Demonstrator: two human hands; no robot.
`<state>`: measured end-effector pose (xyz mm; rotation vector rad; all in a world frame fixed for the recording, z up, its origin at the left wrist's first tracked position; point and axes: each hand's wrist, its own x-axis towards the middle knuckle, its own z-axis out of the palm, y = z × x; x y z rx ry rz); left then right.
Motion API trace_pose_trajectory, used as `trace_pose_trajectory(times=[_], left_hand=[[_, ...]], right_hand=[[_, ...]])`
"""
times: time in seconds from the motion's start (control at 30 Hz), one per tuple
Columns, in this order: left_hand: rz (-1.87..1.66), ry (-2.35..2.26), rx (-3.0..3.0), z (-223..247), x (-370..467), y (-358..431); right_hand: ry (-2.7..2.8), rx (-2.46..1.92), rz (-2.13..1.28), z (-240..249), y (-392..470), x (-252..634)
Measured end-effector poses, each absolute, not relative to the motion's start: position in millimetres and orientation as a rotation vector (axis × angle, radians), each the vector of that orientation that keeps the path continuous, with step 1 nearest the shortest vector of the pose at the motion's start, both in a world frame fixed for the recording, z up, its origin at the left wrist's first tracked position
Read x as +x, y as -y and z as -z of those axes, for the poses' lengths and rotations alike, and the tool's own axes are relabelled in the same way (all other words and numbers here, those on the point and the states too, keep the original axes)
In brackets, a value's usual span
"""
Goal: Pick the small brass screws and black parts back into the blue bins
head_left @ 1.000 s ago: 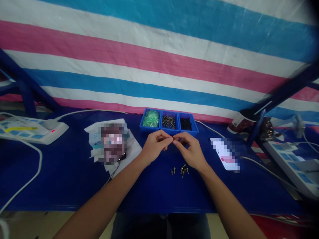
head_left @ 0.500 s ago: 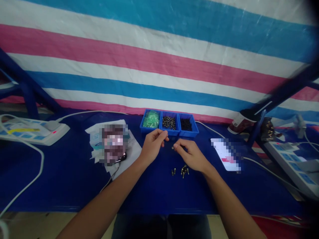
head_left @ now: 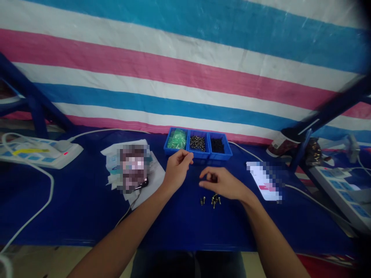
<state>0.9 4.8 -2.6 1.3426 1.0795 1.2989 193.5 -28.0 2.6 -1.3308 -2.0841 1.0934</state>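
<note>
Several small screw-like metal pieces (head_left: 214,201) lie loose on the blue tabletop (head_left: 176,227), just below the right hand (head_left: 222,182), whose thumb and forefinger stand parted with nothing I can see between them. A little farther in, the left hand (head_left: 176,170) has thumb and fingers drawn together, and I can't tell whether it pinches anything. Beyond, three joined blue bins (head_left: 199,154) hold green plastic (head_left: 177,139), metal pieces (head_left: 198,144) and black parts (head_left: 217,146); I'd judge only that loose little group done, with most of the stock left.
</note>
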Motion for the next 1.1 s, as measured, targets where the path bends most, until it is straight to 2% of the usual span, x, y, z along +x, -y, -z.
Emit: trace_pose_trajectory(times=[0.07,0.2,0.4,1.1], left_hand=[[-1.287,-1.087,1.363,3,1,-4],[-1.25,-1.091,1.387,4,2,-3],[-1.206,-1.115,1.433,2,5,0],[-1.2,-1.144,1.468,2,3,-3]], right_hand=[[2.285,-1.275,-1.186,-5,31,195],[2.489,-1.221,-1.113,-3,31,192],[2.431,-1.238,-1.173,5,27,190],[2.329,-1.299,-1.033,3,26,188]])
